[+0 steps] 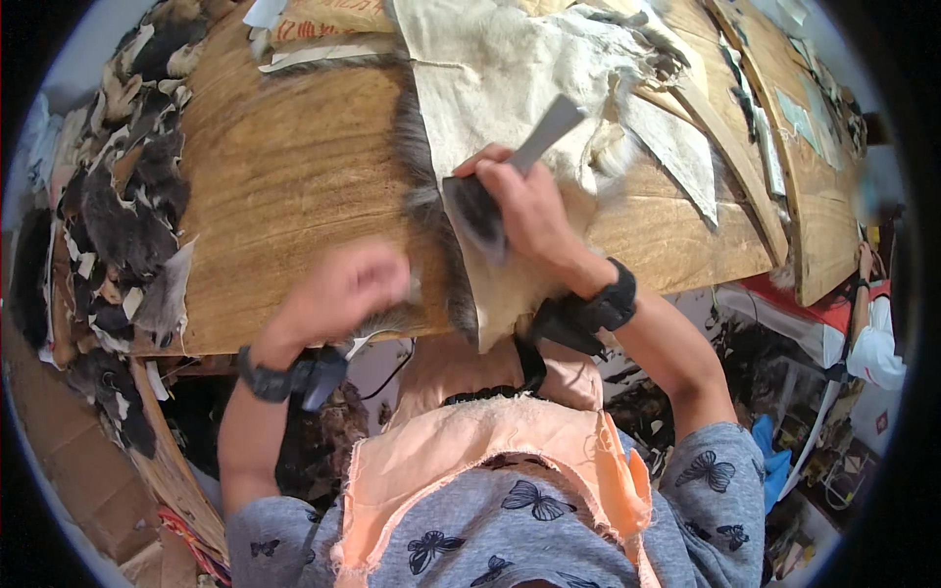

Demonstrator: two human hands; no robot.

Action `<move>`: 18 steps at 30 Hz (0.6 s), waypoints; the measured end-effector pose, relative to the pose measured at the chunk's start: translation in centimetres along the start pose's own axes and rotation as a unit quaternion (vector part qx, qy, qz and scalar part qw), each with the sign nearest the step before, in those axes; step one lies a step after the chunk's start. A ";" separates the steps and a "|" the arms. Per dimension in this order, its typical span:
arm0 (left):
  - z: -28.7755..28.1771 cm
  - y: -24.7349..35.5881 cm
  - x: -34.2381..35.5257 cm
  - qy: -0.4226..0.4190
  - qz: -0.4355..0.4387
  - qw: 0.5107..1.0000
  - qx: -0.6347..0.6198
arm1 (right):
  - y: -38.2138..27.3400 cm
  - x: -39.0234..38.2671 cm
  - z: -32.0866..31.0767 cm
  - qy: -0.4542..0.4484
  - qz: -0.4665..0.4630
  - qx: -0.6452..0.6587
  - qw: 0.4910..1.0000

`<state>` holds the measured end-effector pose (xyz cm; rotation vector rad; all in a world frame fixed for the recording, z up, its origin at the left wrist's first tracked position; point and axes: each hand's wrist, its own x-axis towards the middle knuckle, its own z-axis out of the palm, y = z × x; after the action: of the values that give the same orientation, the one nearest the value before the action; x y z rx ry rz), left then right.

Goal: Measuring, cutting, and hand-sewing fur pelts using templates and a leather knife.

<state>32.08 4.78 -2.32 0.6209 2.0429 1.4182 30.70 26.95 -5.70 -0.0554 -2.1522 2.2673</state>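
Note:
A pale hide (pixel 500 69), with grey fur showing along its edges, lies skin side up on the wooden table. My right hand (pixel 529 206) is closed round a grey-handled tool (pixel 551 130) just over the hide's near part. Below the fingers a broad dark head (pixel 478 218) shows, blurred; its exact kind cannot be made out. To the left of the hide my left hand (pixel 353 284) hovers near the table's front edge. Motion smears its fingers, so whether they grip anything is hidden. A small tuft of grey fur (pixel 387 318) shows below it.
Dark and white fur scraps (pixel 132 196) are heaped along the table's left end. Wooden strips (pixel 730 167) and a pale triangular hide piece (pixel 676 147) lie at the right. A printed yellowish sack (pixel 328 22) is at the far edge. Another person's arm (pixel 863 294) shows far right.

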 end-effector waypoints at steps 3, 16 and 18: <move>-2.7 0.8 -4.5 -0.270 -0.087 0.953 0.103 | -3.8 0.4 -2.9 0.035 -0.018 0.018 0.999; 8.4 2.5 1.6 0.129 -0.295 0.945 -0.060 | -4.8 6.2 -22.3 0.121 -0.187 -0.499 0.837; 8.3 2.2 1.4 0.153 -0.291 0.943 -0.051 | -4.5 8.0 -27.0 0.168 -0.160 -0.537 0.811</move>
<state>36.83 12.01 -2.79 -0.2608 2.1169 1.2926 23.64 54.41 -2.69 -0.0826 -2.6141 0.5900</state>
